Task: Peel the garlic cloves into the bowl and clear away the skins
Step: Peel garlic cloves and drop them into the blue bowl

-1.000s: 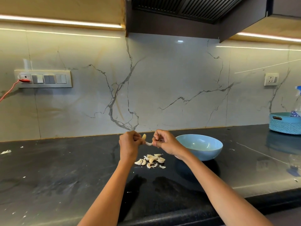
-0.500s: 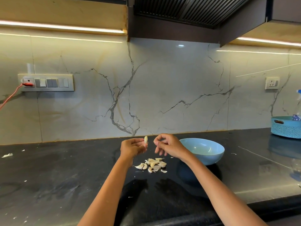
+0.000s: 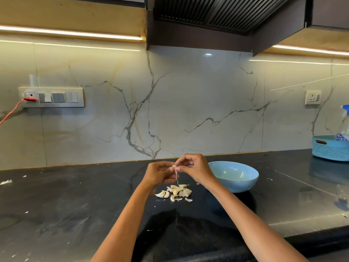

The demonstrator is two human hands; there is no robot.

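1. Hands meet above the table (image 3: pixel 75 205): left hand (image 3: pixel 157 173) pinches a garlic clove (image 3: pixel 174 166).
2. Right hand (image 3: pixel 194 168) pinches its skin strip (image 3: pixel 177 176).
3. Clove pile (image 3: pixel 175 191) lies below, beside the bowl (image 3: pixel 234 175).

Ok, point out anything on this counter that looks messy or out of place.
White skin flakes lie scattered across the black counter, far left of the garlic pile; one more sits right of the bowl. Otherwise nothing looks spilled or damaged.
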